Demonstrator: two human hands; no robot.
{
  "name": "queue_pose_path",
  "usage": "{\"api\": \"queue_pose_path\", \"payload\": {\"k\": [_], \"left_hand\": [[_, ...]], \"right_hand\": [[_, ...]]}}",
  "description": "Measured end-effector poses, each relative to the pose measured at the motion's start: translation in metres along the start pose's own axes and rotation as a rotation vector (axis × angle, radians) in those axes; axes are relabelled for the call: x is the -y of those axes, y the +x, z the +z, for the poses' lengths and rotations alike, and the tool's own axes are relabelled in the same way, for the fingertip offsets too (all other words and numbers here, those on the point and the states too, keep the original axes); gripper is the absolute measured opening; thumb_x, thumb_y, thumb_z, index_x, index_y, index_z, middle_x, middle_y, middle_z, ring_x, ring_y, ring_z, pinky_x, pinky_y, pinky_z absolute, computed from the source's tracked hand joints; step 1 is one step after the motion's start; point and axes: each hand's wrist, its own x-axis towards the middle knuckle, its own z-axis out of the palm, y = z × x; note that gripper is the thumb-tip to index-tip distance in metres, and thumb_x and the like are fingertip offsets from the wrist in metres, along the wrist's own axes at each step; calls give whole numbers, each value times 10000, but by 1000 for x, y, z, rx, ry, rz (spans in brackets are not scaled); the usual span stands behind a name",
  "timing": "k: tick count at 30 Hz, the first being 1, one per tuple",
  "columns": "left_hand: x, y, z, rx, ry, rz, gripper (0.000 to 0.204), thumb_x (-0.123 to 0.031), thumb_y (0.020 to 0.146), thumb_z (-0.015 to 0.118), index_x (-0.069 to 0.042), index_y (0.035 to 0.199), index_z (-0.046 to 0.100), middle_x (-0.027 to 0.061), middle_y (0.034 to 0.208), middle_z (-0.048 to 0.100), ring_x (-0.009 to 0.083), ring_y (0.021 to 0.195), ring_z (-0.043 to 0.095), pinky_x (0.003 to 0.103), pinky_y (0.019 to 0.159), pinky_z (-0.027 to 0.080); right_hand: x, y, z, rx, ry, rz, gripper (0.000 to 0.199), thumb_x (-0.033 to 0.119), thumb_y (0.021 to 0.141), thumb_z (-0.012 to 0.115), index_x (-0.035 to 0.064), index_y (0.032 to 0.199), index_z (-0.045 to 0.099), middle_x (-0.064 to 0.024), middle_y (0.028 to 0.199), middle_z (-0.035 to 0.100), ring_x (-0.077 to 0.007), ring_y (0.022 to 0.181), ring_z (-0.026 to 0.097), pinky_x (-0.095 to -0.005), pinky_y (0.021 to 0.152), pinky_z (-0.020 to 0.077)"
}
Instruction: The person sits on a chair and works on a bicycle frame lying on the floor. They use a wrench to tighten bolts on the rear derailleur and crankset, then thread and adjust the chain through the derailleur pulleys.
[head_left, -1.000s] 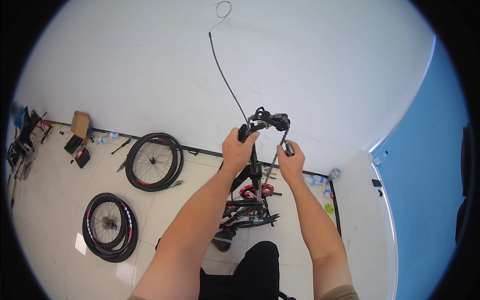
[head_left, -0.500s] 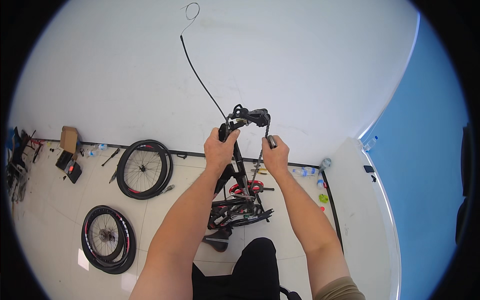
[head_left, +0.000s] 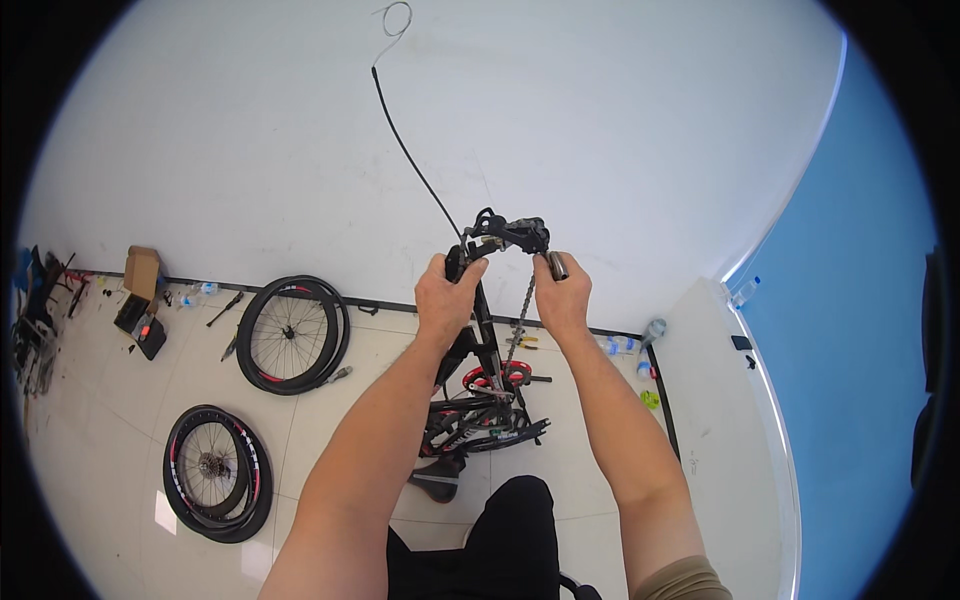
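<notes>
An upturned black bicycle frame (head_left: 485, 325) stands before me, its rear end raised. My left hand (head_left: 446, 300) is closed round that raised end, thumb toward the derailleur. A black rear derailleur (head_left: 522, 234) is fixed there, between and just beyond my hands. From it the chain (head_left: 524, 312) runs down to the red-ringed crankset (head_left: 497, 377). My right hand (head_left: 565, 298) is closed on a short metallic tool with a dark edge (head_left: 558, 265), close beside the chain; its exact kind is hidden by my fingers. A black cable housing (head_left: 408, 150) rises from the derailleur area, bare wire (head_left: 397, 20) coiled at its tip.
Two wheels with tyres (head_left: 293, 335) (head_left: 217, 473) lie on the tiled floor at left. Behind them are an open cardboard box (head_left: 142, 272) and loose tools. The saddle (head_left: 437, 480) rests by my knee. Pliers (head_left: 522, 342) and plastic bottles (head_left: 620, 345) lie along the wall at right.
Both hands, the derailleur and the cable housing appear slightly farther right in view. My right hand has come a little nearer the derailleur and turned the tool. The left hand keeps its grip.
</notes>
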Motion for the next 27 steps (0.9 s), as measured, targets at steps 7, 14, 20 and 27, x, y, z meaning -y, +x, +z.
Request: {"api": "queue_pose_path", "payload": {"k": [7,14,20,27], "left_hand": [[-2,-2,-1,-6,-42,4,423,-409,830,784,-29,811,599,51,710,628,153,671,560,338,655,478],[-2,-2,1,-3,-46,1,429,-416,821,789,-29,810,604,55,719,637,156,671,569,337,656,480],[2,0,0,-13,-37,16,437,-417,823,786,-27,793,590,67,707,632,160,659,567,346,638,477],[-6,-4,-1,2,-42,2,410,-362,826,786,1,819,596,134,746,657,254,684,609,395,670,486]], "right_hand": [[-20,-6,3,16,-62,62,229,192,900,663,-29,854,623,-144,660,611,-251,577,555,-401,604,462],[-34,-18,2,49,-116,107,217,186,888,675,-26,870,634,-113,639,601,-209,569,555,-384,595,464],[-7,-16,3,7,15,23,213,177,887,684,-29,927,645,-80,648,594,-156,567,532,-360,581,457],[-8,-3,3,0,-85,18,206,162,902,664,-35,873,613,-116,649,595,-205,572,532,-387,587,452]]}}
